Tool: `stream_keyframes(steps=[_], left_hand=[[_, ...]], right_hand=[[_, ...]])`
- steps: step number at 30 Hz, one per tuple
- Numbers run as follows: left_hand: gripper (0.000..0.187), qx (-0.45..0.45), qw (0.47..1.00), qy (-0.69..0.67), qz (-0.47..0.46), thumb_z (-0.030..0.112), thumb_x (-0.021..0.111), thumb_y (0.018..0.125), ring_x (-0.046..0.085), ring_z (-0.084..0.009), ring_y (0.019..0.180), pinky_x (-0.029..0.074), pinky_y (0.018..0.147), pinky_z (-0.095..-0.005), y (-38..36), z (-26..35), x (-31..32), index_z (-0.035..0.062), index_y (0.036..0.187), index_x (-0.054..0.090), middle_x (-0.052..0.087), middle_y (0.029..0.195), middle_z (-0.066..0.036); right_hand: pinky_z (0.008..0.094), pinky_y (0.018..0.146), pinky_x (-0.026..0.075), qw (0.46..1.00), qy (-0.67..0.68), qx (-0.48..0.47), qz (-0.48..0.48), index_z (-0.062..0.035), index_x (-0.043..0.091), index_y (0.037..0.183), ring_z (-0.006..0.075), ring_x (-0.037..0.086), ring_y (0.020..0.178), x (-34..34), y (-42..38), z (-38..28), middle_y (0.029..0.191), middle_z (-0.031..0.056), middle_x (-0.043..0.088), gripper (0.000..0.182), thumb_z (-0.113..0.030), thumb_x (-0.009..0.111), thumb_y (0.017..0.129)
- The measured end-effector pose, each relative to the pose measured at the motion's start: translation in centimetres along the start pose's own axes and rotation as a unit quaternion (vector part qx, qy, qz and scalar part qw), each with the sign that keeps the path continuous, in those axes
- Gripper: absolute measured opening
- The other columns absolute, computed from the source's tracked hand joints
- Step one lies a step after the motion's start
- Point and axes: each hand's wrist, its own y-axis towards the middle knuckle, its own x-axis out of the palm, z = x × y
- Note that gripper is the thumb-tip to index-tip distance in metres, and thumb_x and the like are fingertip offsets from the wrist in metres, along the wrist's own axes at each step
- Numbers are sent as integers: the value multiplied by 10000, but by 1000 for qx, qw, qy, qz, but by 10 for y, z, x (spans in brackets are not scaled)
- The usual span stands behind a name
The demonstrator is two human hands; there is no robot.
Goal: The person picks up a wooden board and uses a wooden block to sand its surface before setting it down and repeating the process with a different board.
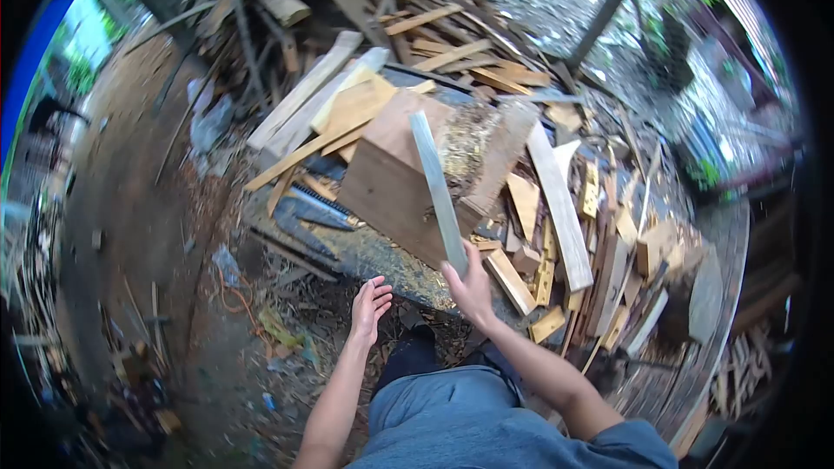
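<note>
My right hand (470, 285) grips the lower end of a long, narrow greyish wooden strip (437, 187), which points up and away from me. The strip passes in front of a large wooden block (382, 195) with wood shavings (466, 143) on its top. My left hand (370, 308) is held up near the front edge of the work surface (382, 265), its fingers apart and nothing in it. Left of the block lie a dark saw-like tool (321, 204) and a dark curved piece (304, 233).
Boards (300, 100) and sticks are piled behind the block. To the right lie a pale plank (560, 208), yellow drilled pieces (590, 191) and many offcuts. A post (608, 13) stands at the back. Plastic bags (211, 126) lie on the ground at left.
</note>
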Motion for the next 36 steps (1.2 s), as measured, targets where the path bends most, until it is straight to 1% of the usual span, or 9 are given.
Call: stream_keyframes(steps=[7,9,13,17,21,26,27,33,36], left_hand=[[505,49,986,-45,-154,425,427,1059,614,-203,1061,506,943,-365,34,112,70,74,1423,416,626,1153,-110],[379,80,988,10,-131,335,560,1020,657,-201,894,555,792,-333,59,119,69,67,1275,478,644,1004,-115],[321,160,979,126,16,325,652,963,599,-90,617,513,500,-252,95,155,26,77,1112,513,608,801,-46],[410,229,913,336,-26,396,751,876,577,-79,614,485,554,-239,133,257,-6,59,1028,574,574,750,-2],[548,191,881,431,27,279,734,877,681,-210,881,551,786,-333,176,323,-40,-14,1303,551,671,1052,-149],[524,386,690,602,109,173,660,895,526,-337,1269,385,1088,-396,204,267,-69,-11,1367,525,556,1356,-215],[515,392,742,543,21,164,670,887,528,-341,1261,391,1085,-402,190,242,-64,1,1357,539,565,1334,-215],[523,319,627,703,-106,207,717,841,477,-390,1271,389,1083,-458,107,96,-31,73,1320,558,506,1372,-224],[528,254,632,716,-154,237,703,865,459,-375,1309,383,1100,-438,55,63,14,108,1352,545,483,1411,-192]], right_hand=[[495,849,517,975,161,102,-113,-116,284,1503,409,668,1003,58,34,-46,1118,269,641,560,-231,486,994],[518,864,504,991,36,-91,-89,-138,229,1544,446,634,1029,79,18,-25,1210,280,584,615,-274,487,1002],[465,903,502,979,-71,-134,-135,-141,296,1542,395,583,1068,40,-17,-13,1201,197,539,613,-255,529,986],[449,938,480,984,-148,7,-94,-126,450,1446,353,560,1109,-22,-46,44,1193,171,545,561,-164,610,910],[462,972,443,947,-293,99,86,-31,471,1379,396,510,1162,-85,-49,123,1241,220,511,615,-177,702,827],[540,1095,294,839,-471,133,239,-50,238,1533,412,327,1350,-161,-5,200,1444,257,342,969,-310,781,773],[536,1106,288,822,-499,135,242,-73,189,1559,411,331,1354,-174,6,210,1449,263,339,1041,-349,795,760],[532,1088,350,861,-403,311,-10,-187,45,1592,432,438,1298,-223,61,199,1434,267,393,1195,-374,814,698],[464,1044,410,953,-224,204,-8,-147,175,1577,354,502,1271,-240,48,236,1404,231,474,1062,-289,763,705]])
